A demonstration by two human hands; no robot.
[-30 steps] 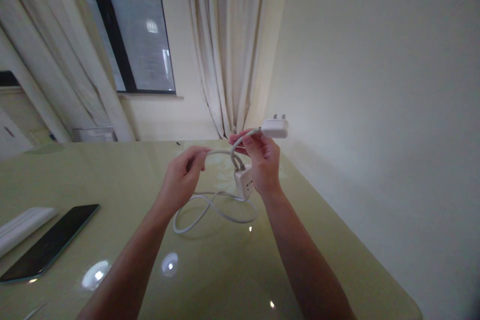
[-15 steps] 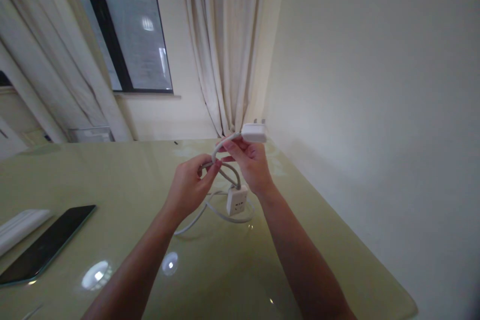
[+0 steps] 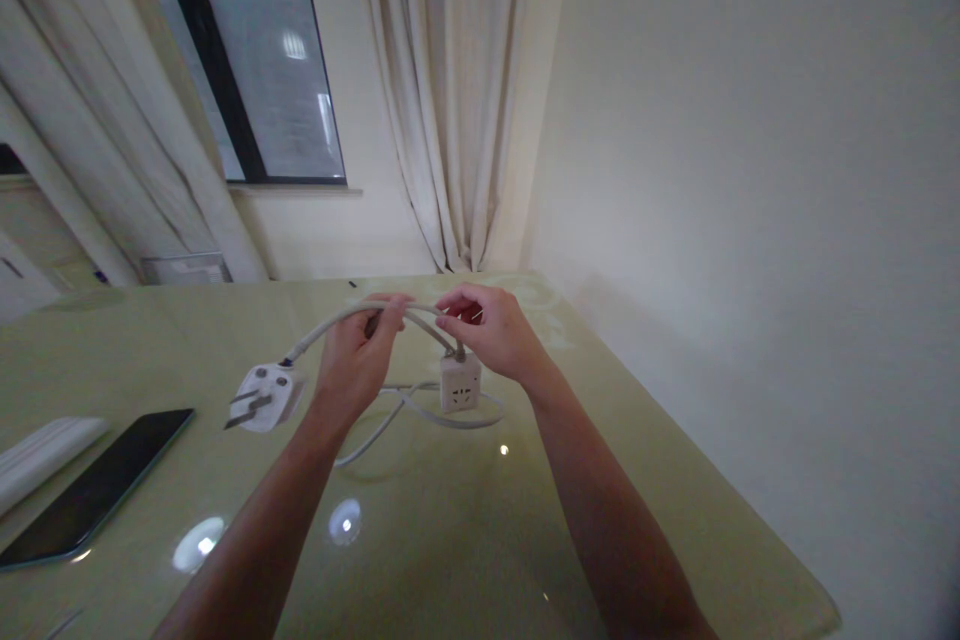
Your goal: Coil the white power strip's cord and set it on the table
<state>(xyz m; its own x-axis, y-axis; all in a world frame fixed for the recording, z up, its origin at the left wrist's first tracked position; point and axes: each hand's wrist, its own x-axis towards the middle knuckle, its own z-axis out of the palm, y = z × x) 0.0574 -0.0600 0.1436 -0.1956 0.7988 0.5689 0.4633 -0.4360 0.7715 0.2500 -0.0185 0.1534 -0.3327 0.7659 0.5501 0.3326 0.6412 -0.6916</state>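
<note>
My left hand (image 3: 364, 345) pinches a white power cord (image 3: 330, 320) between thumb and fingers, above the table. From that grip the cord droops left to a white plug (image 3: 266, 398), whose metal prongs point left, beside my left wrist. My right hand (image 3: 495, 330) is closed at the cord's other side, thumb and fingertips meeting on it near the socket. Just below hangs or stands a small white socket block (image 3: 460, 382) with its outlet holes facing me; I cannot tell whether it touches the table. Behind it a loop of white cable (image 3: 420, 410) curves on the tabletop.
The glossy pale green table (image 3: 420, 560) reflects ceiling lights. At the left lie a dark phone or tablet (image 3: 97, 490) and a long white object (image 3: 45, 455). A plain wall (image 3: 712, 220) borders the table's right edge. Curtains (image 3: 457, 100) and a window (image 3: 262, 50) stand behind.
The plug has swung from above my right hand to the left of my left hand. My left hand has risen slightly, and the socket block has shifted a little left and up.
</note>
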